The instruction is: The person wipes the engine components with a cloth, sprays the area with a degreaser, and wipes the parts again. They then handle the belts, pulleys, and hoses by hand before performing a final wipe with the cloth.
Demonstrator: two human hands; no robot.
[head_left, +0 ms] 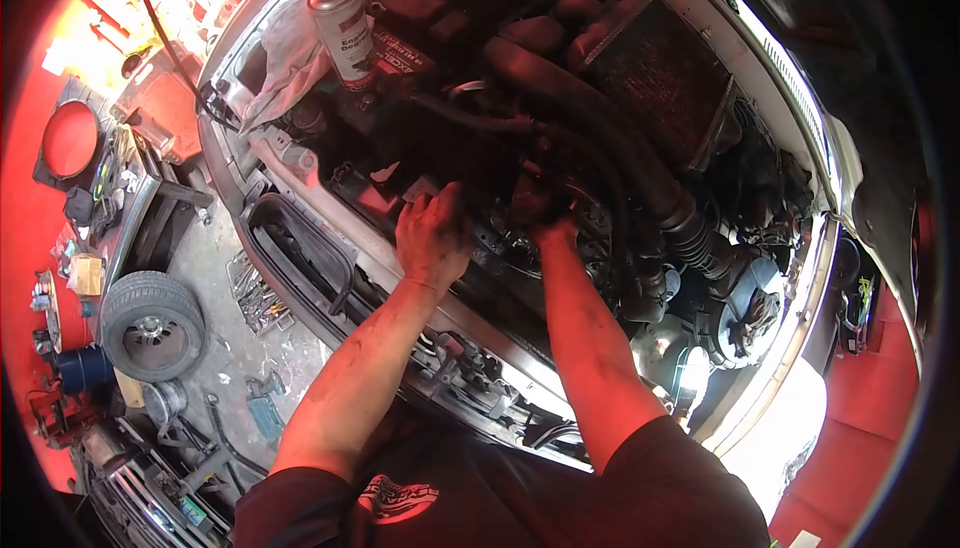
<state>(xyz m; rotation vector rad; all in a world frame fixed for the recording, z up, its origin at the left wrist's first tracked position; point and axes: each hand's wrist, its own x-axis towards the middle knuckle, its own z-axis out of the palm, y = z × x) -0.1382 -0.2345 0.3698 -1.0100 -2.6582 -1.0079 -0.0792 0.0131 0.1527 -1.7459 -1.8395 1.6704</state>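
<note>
Both my hands reach into the engine bay of a car with its hood up. My left hand [434,236], darkened with grime, is at the front of the bay just behind the pale front crossmember [375,253]. Its fingers are curled; what they grip, if anything, is hidden beneath them. Deeper among dark engine parts, my right hand [552,223] is bent down at the wrist, its fingers lost in shadow. A dark hose [610,178] curves past it on the right. Behind my hands, a can of engine degreaser [343,33] stands upright close to a car battery [402,56].
A pale cloth [288,63] drapes over the left fender. A lit work lamp [691,376] is low at the right front, near a ribbed intake duct [690,238]. On the floor at left are a wheel [152,325] and a tray of tools [258,293], beside a workbench [135,210].
</note>
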